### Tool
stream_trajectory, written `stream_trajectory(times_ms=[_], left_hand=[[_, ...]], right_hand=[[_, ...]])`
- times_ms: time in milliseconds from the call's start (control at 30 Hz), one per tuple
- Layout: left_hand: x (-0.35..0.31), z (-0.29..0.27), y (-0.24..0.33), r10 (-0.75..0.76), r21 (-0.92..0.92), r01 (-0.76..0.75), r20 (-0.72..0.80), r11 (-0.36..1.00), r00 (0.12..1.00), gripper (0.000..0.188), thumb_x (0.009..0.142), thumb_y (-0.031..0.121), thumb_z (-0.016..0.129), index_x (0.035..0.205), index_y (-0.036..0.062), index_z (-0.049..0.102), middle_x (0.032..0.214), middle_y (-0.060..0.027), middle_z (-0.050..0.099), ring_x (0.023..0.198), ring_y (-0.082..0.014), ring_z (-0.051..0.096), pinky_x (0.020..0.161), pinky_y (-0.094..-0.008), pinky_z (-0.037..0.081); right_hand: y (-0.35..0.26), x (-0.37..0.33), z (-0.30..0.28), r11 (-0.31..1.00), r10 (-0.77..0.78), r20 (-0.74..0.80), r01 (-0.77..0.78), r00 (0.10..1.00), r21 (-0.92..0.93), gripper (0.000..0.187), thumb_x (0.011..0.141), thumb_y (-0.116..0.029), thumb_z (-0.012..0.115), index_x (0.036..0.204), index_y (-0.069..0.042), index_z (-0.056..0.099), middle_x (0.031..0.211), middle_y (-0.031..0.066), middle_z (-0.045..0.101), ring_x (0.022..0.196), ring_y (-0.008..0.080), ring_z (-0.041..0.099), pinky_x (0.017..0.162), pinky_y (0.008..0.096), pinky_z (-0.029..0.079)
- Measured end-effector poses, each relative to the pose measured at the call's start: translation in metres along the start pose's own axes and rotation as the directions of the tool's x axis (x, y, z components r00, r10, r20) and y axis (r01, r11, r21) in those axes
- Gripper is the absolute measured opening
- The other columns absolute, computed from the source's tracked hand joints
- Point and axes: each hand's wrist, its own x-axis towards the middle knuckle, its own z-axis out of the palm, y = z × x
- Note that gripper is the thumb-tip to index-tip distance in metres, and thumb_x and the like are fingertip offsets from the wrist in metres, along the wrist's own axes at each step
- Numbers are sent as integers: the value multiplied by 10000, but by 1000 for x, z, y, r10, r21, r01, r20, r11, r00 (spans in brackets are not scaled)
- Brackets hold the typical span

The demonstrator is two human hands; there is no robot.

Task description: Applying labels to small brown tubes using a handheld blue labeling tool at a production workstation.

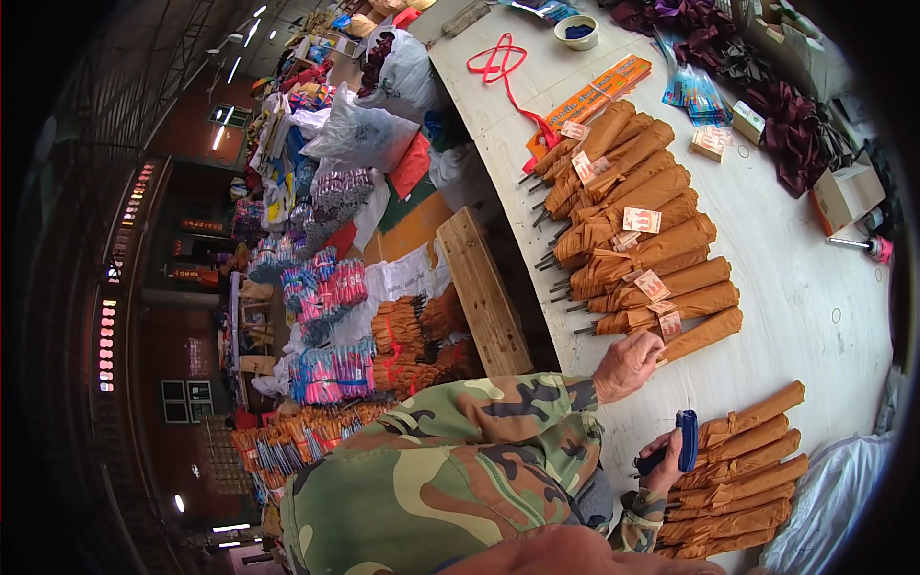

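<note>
My left hand (628,366) is closed in a pinch at the end of the nearest folded orange-brown umbrella (704,335) in a long row. What the fingertips hold is too small to make out. In my right hand (659,467) is a dark blue stapler (686,441), held beside a second group of folded umbrellas (752,450). Small printed paper tags (652,286) lie on several umbrellas of the long row, whose dark shaft ends point toward the table edge.
On the white table (843,316) are an orange printed strip (618,79), a red ribbon (513,84), a small bowl (576,33), a stack of tags (709,143), dark red cloth (791,134) and a cardboard box (848,195). A wooden bench (484,292) stands beside bundled umbrellas (326,287).
</note>
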Motion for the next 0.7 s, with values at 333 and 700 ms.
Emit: stream_trajectory(times_ms=[333, 700], left_hand=[[63, -65, 13, 229, 189, -201, -139, 961, 964, 116, 960, 7, 673, 1064, 49, 640, 943, -99, 628, 786, -227, 627, 694, -361, 522], [-9, -27, -5, 26, 388, -145, 295, 910, 955, 602, 820, 256, 897, 1254, 43, 539, 1113, -151, 588, 956, -389, 652, 798, -459, 548]], right_hand=[[-11, 7, 12, 995, -14, 101, 23, 995, -92, 369, 998, -383, 663, 927, -22, 682, 795, 78, 710, 712, 153, 662, 683, 284, 500], [-17, -2, 12, 994, 40, 38, -35, 998, -106, 400, 1006, -411, 676, 1114, -26, 643, 800, 56, 713, 746, 129, 644, 698, 260, 467]])
